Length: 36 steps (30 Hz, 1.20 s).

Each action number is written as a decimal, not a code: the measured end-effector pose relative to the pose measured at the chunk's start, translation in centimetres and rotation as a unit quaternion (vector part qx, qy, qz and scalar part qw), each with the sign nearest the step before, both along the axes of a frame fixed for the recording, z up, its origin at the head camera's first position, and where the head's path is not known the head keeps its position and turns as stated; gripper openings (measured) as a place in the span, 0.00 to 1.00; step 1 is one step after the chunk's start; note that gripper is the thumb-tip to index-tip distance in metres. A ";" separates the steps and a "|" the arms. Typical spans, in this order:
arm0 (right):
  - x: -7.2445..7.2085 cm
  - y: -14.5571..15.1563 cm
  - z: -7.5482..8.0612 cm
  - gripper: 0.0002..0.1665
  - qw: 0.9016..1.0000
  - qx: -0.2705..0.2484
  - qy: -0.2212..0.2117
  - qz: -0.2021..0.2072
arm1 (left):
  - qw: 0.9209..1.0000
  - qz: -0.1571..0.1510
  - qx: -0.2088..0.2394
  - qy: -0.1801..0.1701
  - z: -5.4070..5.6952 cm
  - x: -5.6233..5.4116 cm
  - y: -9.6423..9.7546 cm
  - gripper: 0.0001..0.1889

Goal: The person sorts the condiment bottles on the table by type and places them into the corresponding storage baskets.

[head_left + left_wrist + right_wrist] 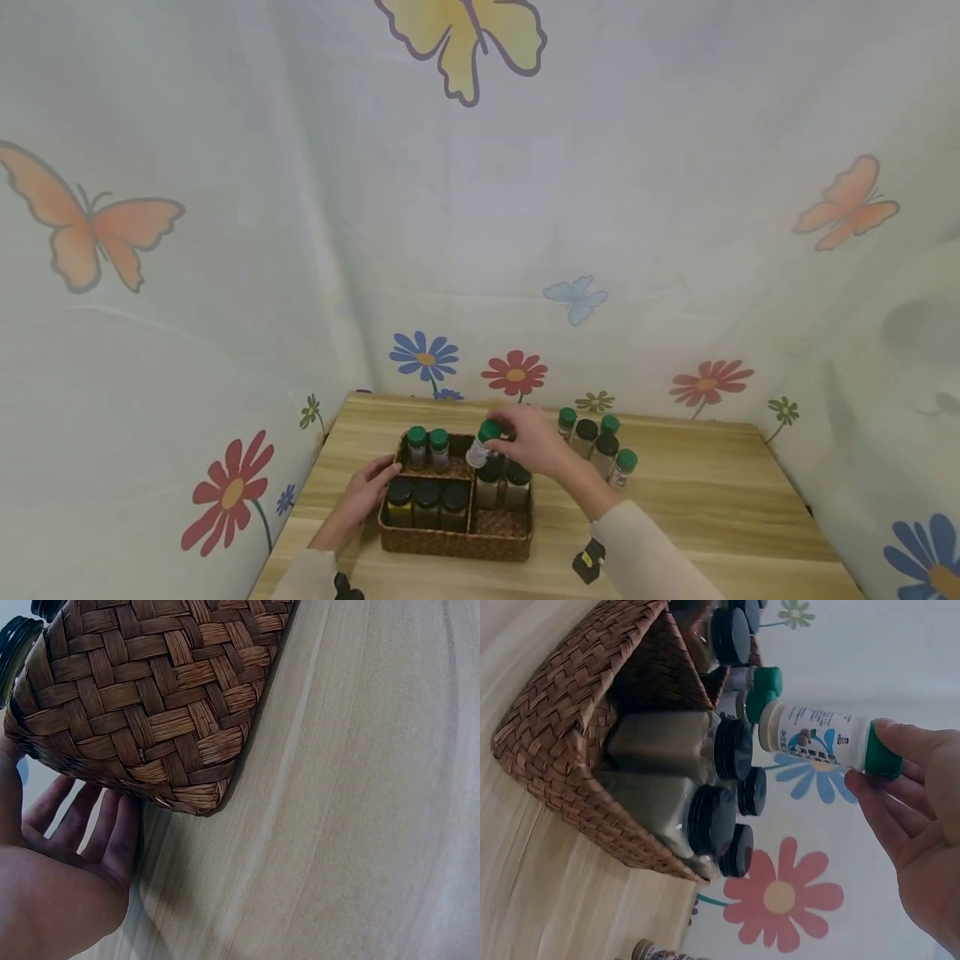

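Observation:
My right hand (531, 442) pinches a small spice jar (814, 735) by its green cap, between thumb and fingers. The jar has a white printed label and is held tilted above the back right part of a woven basket (450, 543). My left hand (363, 497) rests against the basket's left side, its fingers mostly straight; their tips are hidden behind the wicker in the left wrist view. Two green-capped jars (427, 450) stand in the back left compartment. Several black-capped jars (427, 504) fill the front left one, and more black-capped jars (664, 742) stand in the right compartment.
Right of the basket, several jars with green and black caps (606, 447) stand on the wooden table (712, 500). A flower-printed curtain (637, 333) hangs behind the table and at both sides. A black device (588, 560) is at the right wrist.

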State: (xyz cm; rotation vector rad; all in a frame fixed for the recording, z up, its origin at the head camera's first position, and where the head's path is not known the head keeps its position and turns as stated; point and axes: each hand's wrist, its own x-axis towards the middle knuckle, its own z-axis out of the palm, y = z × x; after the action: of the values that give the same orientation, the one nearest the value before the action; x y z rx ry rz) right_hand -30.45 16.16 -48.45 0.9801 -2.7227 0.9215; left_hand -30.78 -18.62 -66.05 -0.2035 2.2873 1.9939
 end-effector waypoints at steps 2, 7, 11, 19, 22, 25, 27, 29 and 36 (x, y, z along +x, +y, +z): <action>-0.5 -0.9 -0.1 0.19 1.000 0.022 0.011 0.003 | 1.000 0.000 0.001 -0.003 -0.1 -0.1 0.0 0.36; -1.9 -2.6 -1.0 0.21 0.999 0.040 0.014 -0.003 | 1.000 -0.007 0.003 -0.016 -0.3 -0.2 -0.4 0.38; -2.9 -3.6 -2.4 0.22 0.999 0.033 0.017 -0.021 | 1.000 -0.011 0.009 -0.021 -0.4 -0.2 -0.7 0.40; -4.0 -4.5 -4.6 0.20 0.998 0.025 0.035 -0.055 | 1.000 -0.014 0.000 -0.016 -0.5 -0.3 -0.5 0.43; -4.3 -4.9 -5.1 0.20 0.997 0.043 0.021 -0.055 | 1.000 -0.011 -0.004 -0.015 -0.6 -0.3 -0.4 0.42; -4.5 -5.2 -5.6 0.19 0.997 0.045 0.009 -0.056 | 1.000 -0.011 -0.006 -0.015 -0.5 -0.3 -0.3 0.42; -4.6 -5.5 -6.1 0.19 0.997 0.041 0.005 -0.061 | 1.000 -0.012 -0.004 -0.012 -0.5 -0.2 -0.2 0.41; -4.7 -5.7 -6.5 0.20 0.997 0.037 0.005 -0.064 | 1.000 -0.009 0.002 -0.008 -0.5 -0.2 -0.2 0.40; -4.8 -6.0 -7.3 0.20 0.997 0.042 0.004 -0.071 | 1.000 -0.008 0.005 -0.008 -0.3 -0.2 -0.3 0.39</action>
State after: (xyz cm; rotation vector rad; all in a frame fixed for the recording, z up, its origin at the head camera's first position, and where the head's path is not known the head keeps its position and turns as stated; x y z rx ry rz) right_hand -35.29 10.16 -55.77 0.7882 -2.8010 0.7834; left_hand -30.99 -18.96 -66.40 -0.1987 2.2608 1.9886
